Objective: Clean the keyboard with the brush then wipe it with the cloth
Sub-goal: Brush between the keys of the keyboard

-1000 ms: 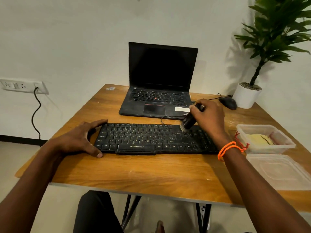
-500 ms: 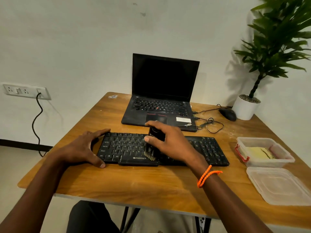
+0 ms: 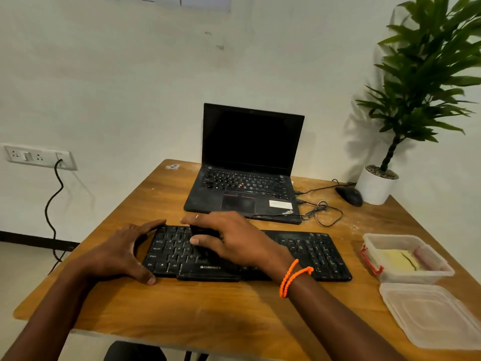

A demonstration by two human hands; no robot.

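Wall socket (image 3: 39, 156) with black cable far left; left hand (image 3: 118, 252) spread, fingers and thumb bracing the left end of the black Zebronics keyboard (image 3: 309, 252), which lies across the wooden table (image 3: 208, 308) near the front edge; right hand (image 3: 234, 242) curled round a black brush (image 3: 201, 233) over the keyboard's left half, bristles hidden; ThinkPad laptop (image 3: 247, 162) behind; mouse (image 3: 348, 195), potted plant (image 3: 390, 162); open plastic container (image 3: 406, 256) holding a yellow cloth (image 3: 395, 260), lid (image 3: 429, 313) in front.
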